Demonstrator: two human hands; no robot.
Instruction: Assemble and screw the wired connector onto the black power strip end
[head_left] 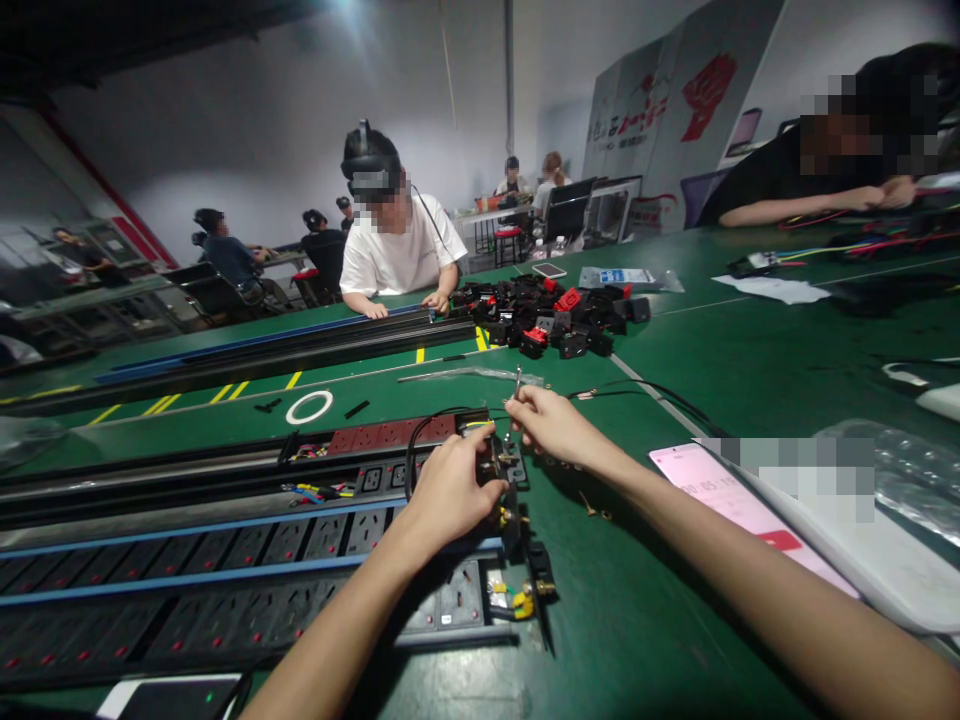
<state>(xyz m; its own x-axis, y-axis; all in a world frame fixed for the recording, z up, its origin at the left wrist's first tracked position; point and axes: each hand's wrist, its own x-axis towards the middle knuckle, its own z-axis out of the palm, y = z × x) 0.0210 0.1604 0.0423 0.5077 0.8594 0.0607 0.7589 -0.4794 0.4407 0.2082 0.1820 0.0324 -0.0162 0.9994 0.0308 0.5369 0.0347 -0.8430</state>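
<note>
Left hand [448, 492] closed on the wired end of a black power strip [373, 479], lower centre; right hand [551, 425] pinching a small metal pin [517, 381] upright between thumb and forefinger.

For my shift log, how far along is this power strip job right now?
The socket faces look fitted along the black power strip. In hand: the left hand grips its wired end while the right hand pinches a small metal pin. Left: the heap of black connectors lies unfitted.
</note>
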